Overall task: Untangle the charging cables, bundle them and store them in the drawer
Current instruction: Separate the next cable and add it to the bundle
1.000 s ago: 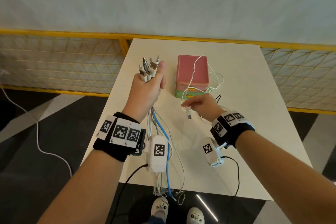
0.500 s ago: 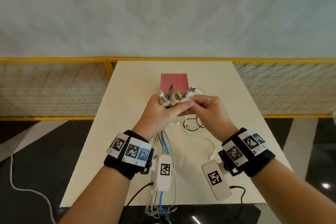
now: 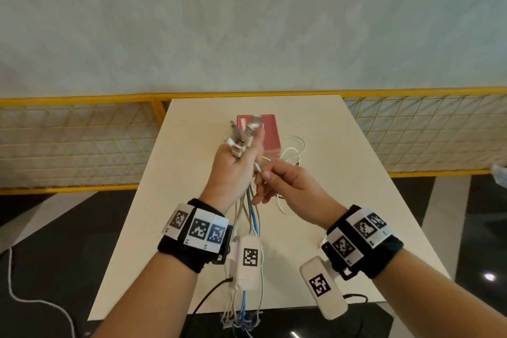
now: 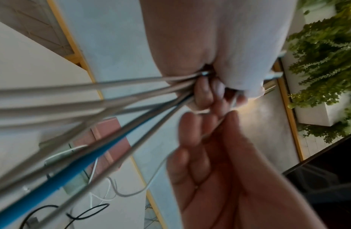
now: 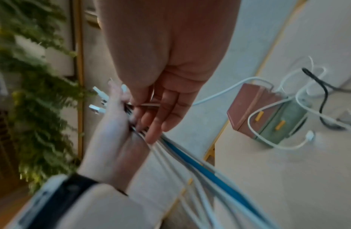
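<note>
My left hand (image 3: 242,155) is raised over the table and grips a bundle of cables (image 3: 251,217), white ones and a blue one. Their plugs (image 3: 244,134) stick up above the fist, and the cords hang past the table's front edge. My right hand (image 3: 264,174) sits just right of the left thumb and pinches a thin white cable (image 5: 215,94) that trails to the table. Behind the hands stands the small drawer box (image 3: 270,132), pink on top and green below, with both drawers (image 5: 278,122) closed. In the right wrist view the other fingers (image 5: 160,120) lie against the bundle (image 5: 192,156).
Loose white cable loops (image 3: 293,147) and a black cable (image 5: 323,99) lie on the cream table (image 3: 343,173) around the box. A yellow mesh railing (image 3: 82,143) runs behind the table. Wrist camera leads hang over the front edge. Plants (image 4: 323,62) grow beyond the railing.
My right hand has come down from the plug tips to below the left thumb, now pinching a single white cable. The left hand has lifted the bundle slightly.
</note>
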Action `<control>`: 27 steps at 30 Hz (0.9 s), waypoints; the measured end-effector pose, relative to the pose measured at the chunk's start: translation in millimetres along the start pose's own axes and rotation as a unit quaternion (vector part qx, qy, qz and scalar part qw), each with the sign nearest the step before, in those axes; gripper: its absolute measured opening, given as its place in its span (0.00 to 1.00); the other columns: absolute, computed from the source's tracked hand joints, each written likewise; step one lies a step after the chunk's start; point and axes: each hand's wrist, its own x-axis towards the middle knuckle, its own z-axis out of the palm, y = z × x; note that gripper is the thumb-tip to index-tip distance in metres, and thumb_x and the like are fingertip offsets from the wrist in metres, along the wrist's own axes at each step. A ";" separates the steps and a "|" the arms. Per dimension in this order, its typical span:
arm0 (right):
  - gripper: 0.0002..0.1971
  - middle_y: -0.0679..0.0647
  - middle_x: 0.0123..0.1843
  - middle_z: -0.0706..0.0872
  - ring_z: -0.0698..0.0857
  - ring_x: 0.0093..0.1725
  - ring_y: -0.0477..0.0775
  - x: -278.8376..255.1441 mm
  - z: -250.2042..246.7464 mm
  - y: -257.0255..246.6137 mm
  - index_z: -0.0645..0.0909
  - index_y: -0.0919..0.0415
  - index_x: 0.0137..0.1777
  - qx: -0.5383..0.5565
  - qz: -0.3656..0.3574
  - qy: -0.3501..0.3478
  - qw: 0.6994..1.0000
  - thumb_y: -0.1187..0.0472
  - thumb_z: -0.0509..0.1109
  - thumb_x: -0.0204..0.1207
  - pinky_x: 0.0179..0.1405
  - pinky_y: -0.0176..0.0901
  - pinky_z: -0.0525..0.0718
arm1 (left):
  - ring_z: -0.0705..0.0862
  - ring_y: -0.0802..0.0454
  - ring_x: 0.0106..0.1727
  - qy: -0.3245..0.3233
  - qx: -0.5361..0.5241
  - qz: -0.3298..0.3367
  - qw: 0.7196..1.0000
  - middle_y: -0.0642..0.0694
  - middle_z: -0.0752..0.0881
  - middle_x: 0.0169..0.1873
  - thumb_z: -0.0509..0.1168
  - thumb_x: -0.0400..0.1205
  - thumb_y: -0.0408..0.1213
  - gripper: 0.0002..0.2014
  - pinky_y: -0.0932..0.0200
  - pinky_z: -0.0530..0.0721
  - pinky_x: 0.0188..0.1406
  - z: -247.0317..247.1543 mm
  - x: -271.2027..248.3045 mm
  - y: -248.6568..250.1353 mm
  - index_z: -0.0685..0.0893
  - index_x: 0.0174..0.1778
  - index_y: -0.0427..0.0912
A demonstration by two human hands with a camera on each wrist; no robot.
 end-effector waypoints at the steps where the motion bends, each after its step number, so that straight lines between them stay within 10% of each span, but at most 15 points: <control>1: 0.11 0.54 0.37 0.83 0.90 0.40 0.55 0.6 -1.3 5.1 0.77 0.60 0.44 -0.040 0.012 -0.013 0.999 0.67 0.55 0.85 0.41 0.41 0.83 | 0.72 0.52 0.22 0.029 0.010 0.013 0.999 0.45 0.72 0.20 0.56 0.82 0.62 0.30 0.59 0.73 0.27 -3.0 2.8 0.8 0.71 0.24 0.40; 7: 0.13 0.51 0.37 0.82 0.89 0.42 0.45 5.6 -37.3 44.3 0.75 0.58 0.40 -0.160 0.092 0.014 0.983 0.64 0.55 0.86 0.44 0.36 0.81 | 0.68 0.56 0.22 0.083 -0.241 0.008 0.967 0.54 0.65 0.19 0.53 0.87 0.53 0.25 0.51 0.86 0.35 -29.5 24.4 26.6 0.68 0.23 0.49; 12: 0.15 0.51 0.37 0.84 0.85 0.41 0.46 30.1 -60.4 13.9 0.76 0.48 0.37 -0.215 0.036 0.095 0.971 0.60 0.58 0.85 0.44 0.33 0.80 | 0.62 0.62 0.19 0.004 -0.127 0.016 0.992 0.57 0.70 0.21 0.63 0.85 0.30 0.11 0.68 0.64 0.17 -37.0 19.5 27.8 0.79 0.38 0.47; 15: 0.14 0.48 0.37 0.84 0.79 0.36 0.37 44.5 -63.8 -20.9 0.78 0.49 0.36 -0.254 -0.024 0.119 0.959 0.57 0.60 0.84 0.40 0.27 0.75 | 0.61 0.58 0.21 -0.005 -0.080 0.027 0.996 0.37 0.71 0.29 0.59 0.88 0.35 0.11 0.68 0.64 0.19 -30.5 17.1 26.6 0.88 0.49 0.48; 19: 0.12 0.50 0.39 0.83 0.82 0.42 0.45 51.7 -58.5 -53.8 0.83 0.61 0.43 -0.346 -0.084 0.073 0.932 0.57 0.63 0.83 0.49 0.39 0.81 | 0.63 0.56 0.16 0.002 -0.086 0.006 0.996 0.38 0.82 0.27 0.54 0.90 0.44 0.14 0.66 0.63 0.16 -19.3 20.0 30.1 0.87 0.55 0.51; 22: 0.09 0.54 0.42 0.84 0.83 0.46 0.53 53.9 -51.4 -65.7 0.82 0.61 0.44 -0.369 -0.127 0.054 0.919 0.57 0.65 0.81 0.54 0.48 0.82 | 0.65 0.55 0.14 -0.039 -0.040 -0.061 0.997 0.38 0.86 0.23 0.55 0.90 0.46 0.15 0.66 0.62 0.17 -10.9 20.5 32.1 0.85 0.45 0.49; 27: 0.11 0.49 0.41 0.83 0.80 0.41 0.38 60.4 -70.8 -58.6 0.80 0.63 0.47 -0.382 -0.064 0.059 0.920 0.57 0.60 0.84 0.43 0.25 0.74 | 0.69 0.61 0.13 0.054 -0.014 -0.040 0.998 0.43 0.87 0.23 0.56 0.89 0.45 0.21 0.63 0.65 0.19 -10.8 23.1 33.5 0.77 0.30 0.46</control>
